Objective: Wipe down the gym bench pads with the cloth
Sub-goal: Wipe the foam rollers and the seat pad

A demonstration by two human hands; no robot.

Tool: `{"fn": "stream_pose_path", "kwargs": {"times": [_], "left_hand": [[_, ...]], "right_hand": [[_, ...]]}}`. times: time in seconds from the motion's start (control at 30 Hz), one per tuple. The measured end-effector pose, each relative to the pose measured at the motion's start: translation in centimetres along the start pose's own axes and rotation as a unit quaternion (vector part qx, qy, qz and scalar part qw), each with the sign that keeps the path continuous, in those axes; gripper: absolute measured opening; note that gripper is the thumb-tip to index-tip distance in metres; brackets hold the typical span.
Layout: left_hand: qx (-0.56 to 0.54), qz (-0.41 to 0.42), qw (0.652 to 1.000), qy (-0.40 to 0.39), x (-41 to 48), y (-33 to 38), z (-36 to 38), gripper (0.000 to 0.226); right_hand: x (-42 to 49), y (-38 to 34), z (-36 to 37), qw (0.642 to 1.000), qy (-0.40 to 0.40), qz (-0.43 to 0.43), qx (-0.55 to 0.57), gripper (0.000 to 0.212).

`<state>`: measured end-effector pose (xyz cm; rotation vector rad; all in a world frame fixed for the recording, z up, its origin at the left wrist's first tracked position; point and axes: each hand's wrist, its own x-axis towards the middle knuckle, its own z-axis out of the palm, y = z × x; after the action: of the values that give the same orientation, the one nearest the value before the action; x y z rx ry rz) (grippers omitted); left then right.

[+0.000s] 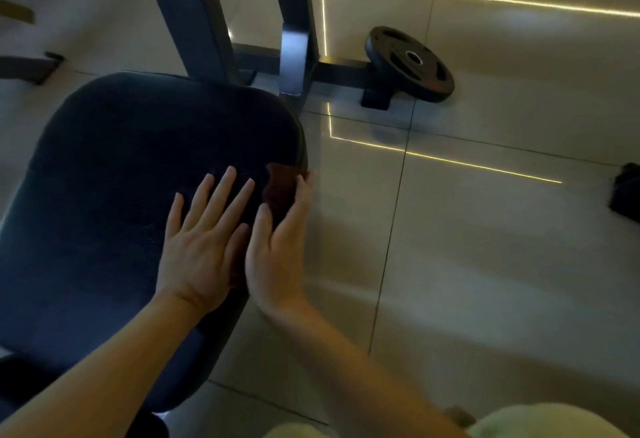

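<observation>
A dark padded gym bench pad (pixel 114 174) fills the left of the head view. A dark reddish-brown cloth (pixel 281 185) lies on the pad's right edge. My left hand (pixel 204 240) lies flat on the pad with its fingers spread and straight, just left of the cloth. My right hand (pixel 280 247) rests along the pad's right edge with straight fingers. Its thumb lies on the near side of the cloth and its fingers on the cloth's right side. Part of the cloth is hidden under the hands.
The bench's dark metal frame (pixel 294 57) rises behind the pad. A black weight plate (pixel 410 62) leans at the frame's foot on the glossy tiled floor (pixel 485 264). A dark object (pixel 627 195) sits at the right edge. A pale fabric (pixel 540 420) shows at the bottom right.
</observation>
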<state>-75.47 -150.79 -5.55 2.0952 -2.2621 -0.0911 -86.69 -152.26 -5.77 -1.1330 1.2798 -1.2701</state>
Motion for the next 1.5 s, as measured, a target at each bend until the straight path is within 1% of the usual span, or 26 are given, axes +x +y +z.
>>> {"fn": "stream_pose_path", "kwargs": {"times": [0.07, 0.17, 0.37, 0.47, 0.57, 0.7, 0.77, 0.87, 0.97, 1.07, 1.13, 1.2, 1.27, 1.33, 1.37, 1.43, 1.5], "left_hand": [[0.008, 0.006, 1.0, 0.0, 0.0, 0.0, 0.1, 0.058], [0.01, 0.011, 1.0, 0.006, 0.1, -0.1, 0.1, 0.059], [0.018, 0.01, 1.0, 0.014, 0.1, -0.6, 0.6, 0.061], [0.01, 0.002, 1.0, 0.025, 0.2, -0.3, 0.6, 0.055], [0.0, -0.012, 0.999, 0.035, 0.3, -0.1, 0.7, 0.055], [-0.001, -0.022, 0.999, 0.037, 0.4, -0.2, 1.0, 0.054], [-0.003, -0.025, 0.999, 0.027, 0.5, -0.3, 0.8, 0.056], [0.0, -0.034, 0.999, 0.016, 0.5, -0.1, 0.6, 0.056], [-0.009, -0.044, 0.999, 0.015, 0.5, 0.4, 0.4, 0.057], [-0.01, -0.051, 0.999, 0.012, 0.5, 0.8, 0.1, 0.059], [-0.014, -0.054, 0.998, -0.001, 0.4, 1.0, -0.2, 0.06], [-0.026, -0.05, 0.998, -0.01, 0.5, 1.4, -0.5, 0.057], [-0.028, -0.051, 0.998, -0.028, 0.8, 1.6, -1.2, 0.052], [-0.006, -0.052, 0.997, -0.049, 1.6, 1.1, -2.7, 0.054], [0.009, -0.043, 0.998, -0.05, 2.3, 0.9, -3.4, 0.056], [0.03, -0.012, 0.999, -0.028, 3.8, 0.5, -4.0, 0.052], [0.029, 0.001, 1.0, 0.003, 5.6, 0.7, -3.2, 0.052]], "right_hand": [[-0.6, 0.4, 1.0, 1.0, 0.008, 0.007, -0.006, 0.067], [-0.6, 1.1, 1.4, 1.0, 0.003, 0.0, -0.003, 0.063], [-1.1, 1.6, 1.2, 0.998, -0.014, 0.007, 0.053, 0.064], [-2.2, 2.5, 1.3, 0.995, -0.02, 0.01, 0.101, 0.063], [-3.7, 3.7, 1.8, 0.991, -0.024, 0.01, 0.129, 0.066], [-5.2, 4.1, 2.2, 0.991, -0.026, -0.009, 0.131, 0.071], [-3.7, 3.8, 2.2, 0.993, -0.018, 0.002, 0.119, 0.075], [0.6, 3.3, 1.9, 0.996, -0.002, 0.025, 0.09, 0.076], [3.1, 2.7, 1.1, 0.999, -0.003, 0.001, 0.035, 0.068], [5.7, 1.9, 0.5, 1.0, -0.002, -0.004, 0.017, 0.06], [8.3, 1.2, 0.0, 1.0, 0.001, -0.009, 0.006, 0.045], [10.8, 0.6, -0.8, 0.999, -0.037, -0.002, -0.001, 0.026], [12.3, 0.1, -1.6, 0.996, -0.086, 0.021, -0.02, 0.022], [12.0, 0.1, -1.6, 0.997, -0.079, 0.016, -0.011, 0.028], [11.1, 0.3, -1.5, 0.998, -0.062, -0.003, 0.022, 0.033], [8.4, 1.6, -0.9, 0.997, -0.024, -0.037, 0.066, 0.041], [4.9, 2.5, -0.3, 0.997, -0.024, -0.035, 0.066, 0.057]]}}
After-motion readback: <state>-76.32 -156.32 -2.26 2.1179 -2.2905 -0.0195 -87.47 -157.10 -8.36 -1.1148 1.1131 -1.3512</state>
